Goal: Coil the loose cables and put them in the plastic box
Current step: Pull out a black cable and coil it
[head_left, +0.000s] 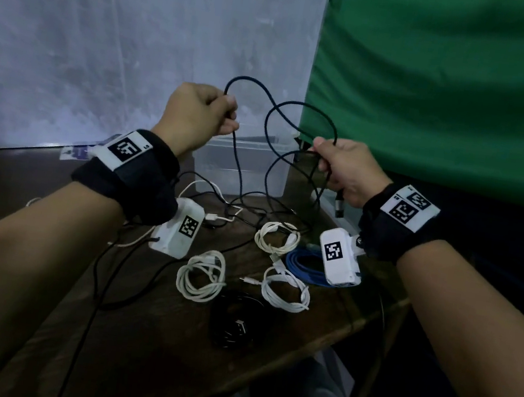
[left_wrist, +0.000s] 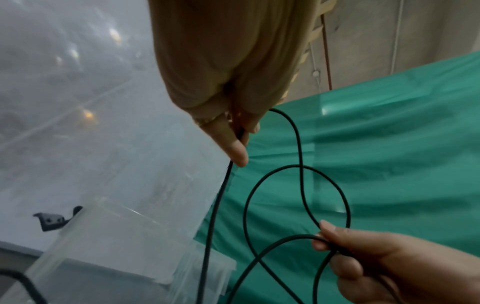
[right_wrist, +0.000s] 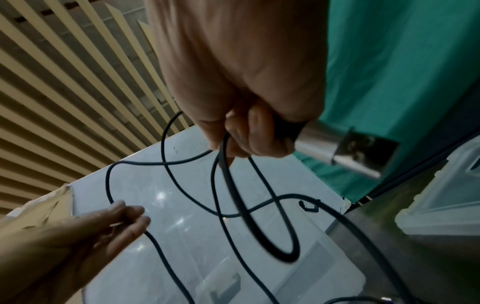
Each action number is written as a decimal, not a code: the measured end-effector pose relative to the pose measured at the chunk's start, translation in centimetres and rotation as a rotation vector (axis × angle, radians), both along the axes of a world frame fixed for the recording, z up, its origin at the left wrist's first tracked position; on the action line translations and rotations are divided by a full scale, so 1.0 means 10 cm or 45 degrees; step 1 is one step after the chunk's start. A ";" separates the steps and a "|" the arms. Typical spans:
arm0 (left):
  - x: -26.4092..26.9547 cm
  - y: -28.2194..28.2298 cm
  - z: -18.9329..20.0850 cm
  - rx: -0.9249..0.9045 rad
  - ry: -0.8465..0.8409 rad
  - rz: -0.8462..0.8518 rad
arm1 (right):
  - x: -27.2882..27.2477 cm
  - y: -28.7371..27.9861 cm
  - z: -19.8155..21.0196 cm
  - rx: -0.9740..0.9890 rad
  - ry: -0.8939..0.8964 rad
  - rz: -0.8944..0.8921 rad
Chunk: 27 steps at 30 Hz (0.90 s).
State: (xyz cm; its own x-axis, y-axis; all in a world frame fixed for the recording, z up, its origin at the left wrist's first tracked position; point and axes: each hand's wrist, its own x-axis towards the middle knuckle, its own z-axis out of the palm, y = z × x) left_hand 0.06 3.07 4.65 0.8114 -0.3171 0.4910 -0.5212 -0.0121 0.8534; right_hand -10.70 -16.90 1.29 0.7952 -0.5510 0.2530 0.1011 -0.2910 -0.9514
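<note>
Dark wooden table [head_left: 147, 333], green backdrop [head_left: 456, 74].

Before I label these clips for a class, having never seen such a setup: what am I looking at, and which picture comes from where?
No machine: a person's bare hands, with cameras strapped to head and wrists. The wide picture looks down from the head; the other two look along each wrist. The left hand and right hand both grip one dark cable, looping it. On the wooden table lie coiled white cables, a blue coil, a black coil and a clear plastic box.
</note>
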 end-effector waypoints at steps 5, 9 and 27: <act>0.14 0.05 -0.12 0.589 0.136 0.117 | -0.04 0.10 0.07 0.106 0.073 0.238; 0.18 0.11 -0.12 0.613 -0.036 0.232 | -0.04 0.10 0.07 0.021 0.097 0.284; -0.17 -0.30 -0.28 0.219 -0.129 -0.117 | -0.14 0.30 0.09 0.230 -0.006 0.619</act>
State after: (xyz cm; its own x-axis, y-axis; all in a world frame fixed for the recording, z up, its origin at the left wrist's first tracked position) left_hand -1.68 0.02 1.86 0.7246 -0.4735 0.5008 -0.6096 -0.1014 0.7862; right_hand -12.12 -13.93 2.16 0.9692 -0.1535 0.1925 0.1884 -0.0408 -0.9812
